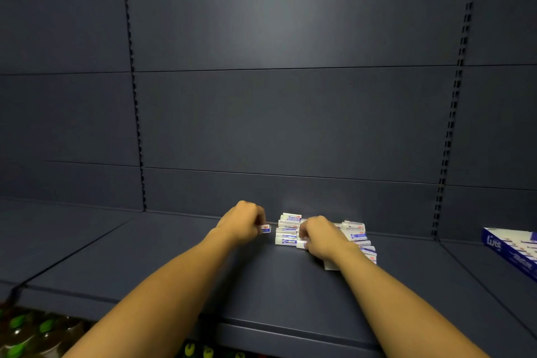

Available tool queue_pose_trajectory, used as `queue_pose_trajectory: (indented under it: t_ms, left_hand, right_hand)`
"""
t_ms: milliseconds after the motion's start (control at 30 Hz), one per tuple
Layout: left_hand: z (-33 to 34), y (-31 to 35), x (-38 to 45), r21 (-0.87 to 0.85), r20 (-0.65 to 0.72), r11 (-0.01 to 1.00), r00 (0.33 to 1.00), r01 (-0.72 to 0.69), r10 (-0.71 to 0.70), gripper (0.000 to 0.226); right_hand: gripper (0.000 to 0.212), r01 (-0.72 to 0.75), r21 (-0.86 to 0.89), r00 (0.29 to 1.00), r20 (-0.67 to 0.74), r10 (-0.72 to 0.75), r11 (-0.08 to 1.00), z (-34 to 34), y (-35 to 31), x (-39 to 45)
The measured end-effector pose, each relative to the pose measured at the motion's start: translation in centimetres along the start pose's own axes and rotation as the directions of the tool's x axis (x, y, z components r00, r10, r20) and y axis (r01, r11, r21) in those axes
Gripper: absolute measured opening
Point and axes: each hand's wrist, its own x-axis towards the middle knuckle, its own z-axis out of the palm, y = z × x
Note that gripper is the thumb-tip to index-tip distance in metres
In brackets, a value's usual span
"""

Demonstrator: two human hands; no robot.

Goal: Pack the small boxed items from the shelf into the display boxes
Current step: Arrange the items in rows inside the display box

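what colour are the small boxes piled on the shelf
White with blue print and small red marks, best seen in the head view on the small boxes beside the right hand.

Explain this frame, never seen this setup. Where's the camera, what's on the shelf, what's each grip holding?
There is no machine here: a person works with bare hands, and one wide-angle camera on their head looks forward and down. That is the only view.

On the dark shelf lies a pile of small boxes, white and blue. The left hand pinches one small box apart from the pile. The right hand rests on the pile, fingers curled at its boxes; what it grips is hidden. A blue display box sits at the far right. Green-capped bottles show below.
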Motion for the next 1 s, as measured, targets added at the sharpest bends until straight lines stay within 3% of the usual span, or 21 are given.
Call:
queue_pose_trajectory:
  t_ms: [333, 600, 1000]
  left_hand:
    - [0.4, -2.7, -0.7, -0.03, 0.011, 0.999, 1.0, 0.024, -0.023, 0.018]
    - [0.7, -2.8, -0.8, -0.044, 0.03, 0.999, 0.999, 0.012, -0.011, 0.017]
    - [0.9, -2.9, -1.2, -0.042, 0.056, 0.999, 0.998, 0.013, -0.011, 0.016]
  right_hand:
    - [0.022, -0.015, -0.103, 0.999, 0.042, 0.019, 0.995, 0.8, -1.7, 0.3]
    - [0.035, -0.069, -0.176, 0.996, 0.036, 0.077, 0.982, 0.6, -2.7, 0.2]
    - [0.023, -0.121, -0.144, 0.992, 0.021, 0.125, 0.982, 0.8, -3.6, -0.8]
